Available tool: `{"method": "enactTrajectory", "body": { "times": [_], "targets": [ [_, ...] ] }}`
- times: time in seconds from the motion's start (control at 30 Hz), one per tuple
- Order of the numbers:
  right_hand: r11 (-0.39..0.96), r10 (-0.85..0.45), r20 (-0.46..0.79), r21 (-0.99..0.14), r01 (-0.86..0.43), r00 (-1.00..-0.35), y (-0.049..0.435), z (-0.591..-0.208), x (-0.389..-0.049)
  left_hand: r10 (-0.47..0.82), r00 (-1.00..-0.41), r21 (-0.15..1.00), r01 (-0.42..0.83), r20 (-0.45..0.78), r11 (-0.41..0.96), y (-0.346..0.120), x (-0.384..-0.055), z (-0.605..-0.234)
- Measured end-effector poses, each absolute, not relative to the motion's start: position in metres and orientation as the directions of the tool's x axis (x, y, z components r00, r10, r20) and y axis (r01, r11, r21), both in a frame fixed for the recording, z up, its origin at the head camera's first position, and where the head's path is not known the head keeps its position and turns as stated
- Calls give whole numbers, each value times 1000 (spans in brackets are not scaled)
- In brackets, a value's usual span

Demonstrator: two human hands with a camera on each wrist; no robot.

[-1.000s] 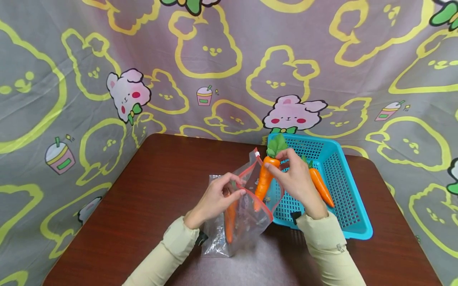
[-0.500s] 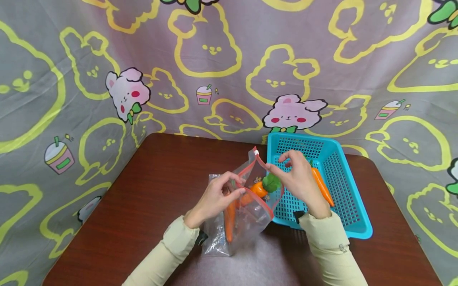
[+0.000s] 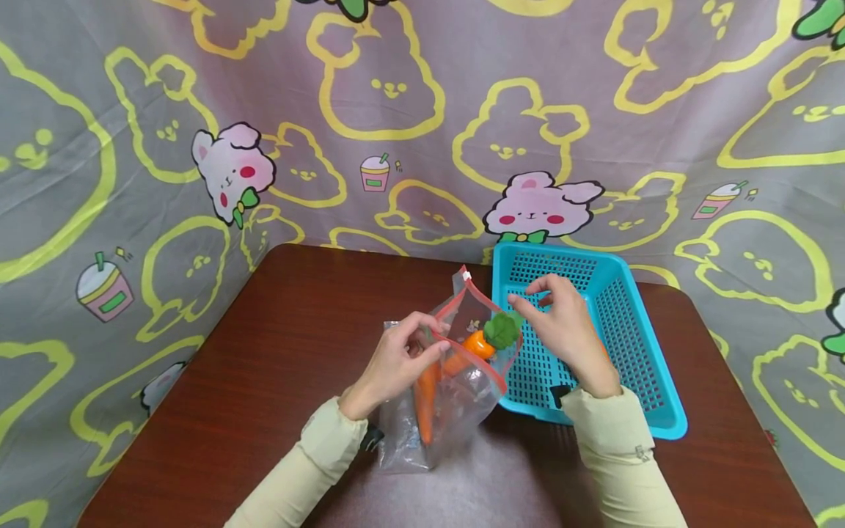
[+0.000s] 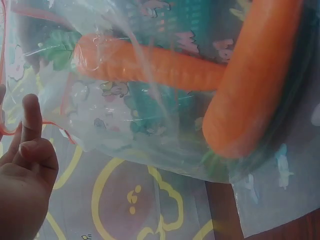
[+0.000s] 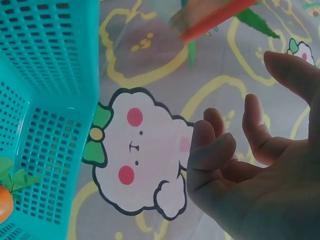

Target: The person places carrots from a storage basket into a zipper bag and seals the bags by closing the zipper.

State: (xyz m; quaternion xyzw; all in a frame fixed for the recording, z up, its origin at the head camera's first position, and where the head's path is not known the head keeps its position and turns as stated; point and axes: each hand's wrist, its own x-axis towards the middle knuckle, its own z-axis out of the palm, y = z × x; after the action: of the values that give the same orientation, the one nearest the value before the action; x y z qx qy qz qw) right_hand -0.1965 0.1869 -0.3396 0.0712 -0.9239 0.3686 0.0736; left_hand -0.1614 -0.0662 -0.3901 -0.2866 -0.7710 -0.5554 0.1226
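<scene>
Overall, a grey fabric backdrop (image 3: 409, 161) with yellow animal outlines and pink-cheeked rabbit faces enclosed the far and left sides of the work area. Below it lay a dark reddish-brown counter (image 3: 310, 315). A turquoise perforated basket (image 3: 663, 367) sat toward the right rear of the counter. Two pale cream sleeves (image 3: 297, 462) reached in from the near edge, a black fitting (image 3: 562, 396) showing at the right cuff. Clear zip bag (image 3: 469, 403): tilted, mouth spread, its red-edged rim beside the basket's left wall. A flat piece of clear plastic (image 3: 399, 458) lay on the counter, partly behind the bag. Left hand (image 3: 392, 359): thumb and fingers pinched the bag's rim. Right hand (image 3: 564, 326): over the basket, thumb and fingers apart and loosely bent, near the bag's mouth. Leafy-topped carrot (image 3: 480, 345): slanted inside the bag, its green leaves (image 3: 503, 331) at the opening. Lower carrot (image 3: 427, 411): steeper, deeper in the same bag, seen through the film. Third carrot (image 5: 4, 204): in the basket, only partly visible in the right wrist view. Smallest item noted: a white slider (image 3: 466, 276) at the rim's far corner.
</scene>
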Motion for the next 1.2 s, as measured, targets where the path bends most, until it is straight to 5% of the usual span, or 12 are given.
{"method": "enactTrajectory", "body": {
  "times": [0.57,1.2],
  "targets": [
    [786,-61,108,-607,-114,-992,221,-327,-215,197,-722,709,690,663,144,-78,-179,-405],
    [940,-197,-335,-332,-80,-921,257,-347,-259,128,-672,663,741,730,111,-92,-182,-391]
  ]
}}
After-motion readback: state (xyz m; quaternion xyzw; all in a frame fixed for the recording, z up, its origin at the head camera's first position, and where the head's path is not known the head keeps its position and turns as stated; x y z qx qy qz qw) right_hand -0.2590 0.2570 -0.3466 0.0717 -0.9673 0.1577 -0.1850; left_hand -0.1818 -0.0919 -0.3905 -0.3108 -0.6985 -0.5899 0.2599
